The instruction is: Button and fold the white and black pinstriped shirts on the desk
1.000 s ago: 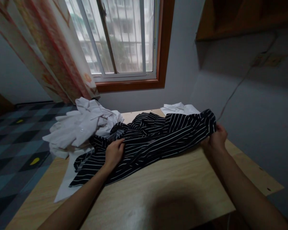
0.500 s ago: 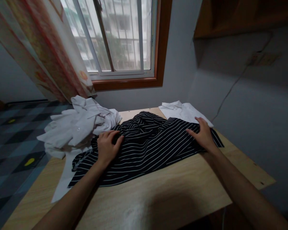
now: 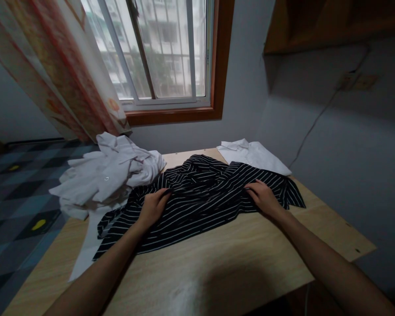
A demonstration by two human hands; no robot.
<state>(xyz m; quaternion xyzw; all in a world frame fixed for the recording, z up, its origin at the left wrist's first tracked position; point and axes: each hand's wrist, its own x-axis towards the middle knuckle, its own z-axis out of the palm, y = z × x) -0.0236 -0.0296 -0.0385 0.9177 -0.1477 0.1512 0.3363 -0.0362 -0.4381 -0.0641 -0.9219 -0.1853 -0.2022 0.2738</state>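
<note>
Both hands (image 3: 152, 207) (image 3: 263, 197) now closer, pinching striped garment (image 3: 197, 217)

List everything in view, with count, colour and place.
Striped garment: 1, black with white stripes, spread on table
White pile: count unclear, white, table's far left
White garment: 1, white, table's far right
White sheet: 1, white, left, partly under striped garment; may belong to pile
Table: 1, pale wood, centre
Window: 1, brown surround, behind table
Curtain: 1, cream and red, left of window
Checked cloth: 1, blue-grey and black, left
Shelf: 1, brown, upper right
Cable: count unclear, pale, right wall
Left hand: 1, bare, gripping striped garment
Right hand: 1, bare, gripping striped garment
</note>
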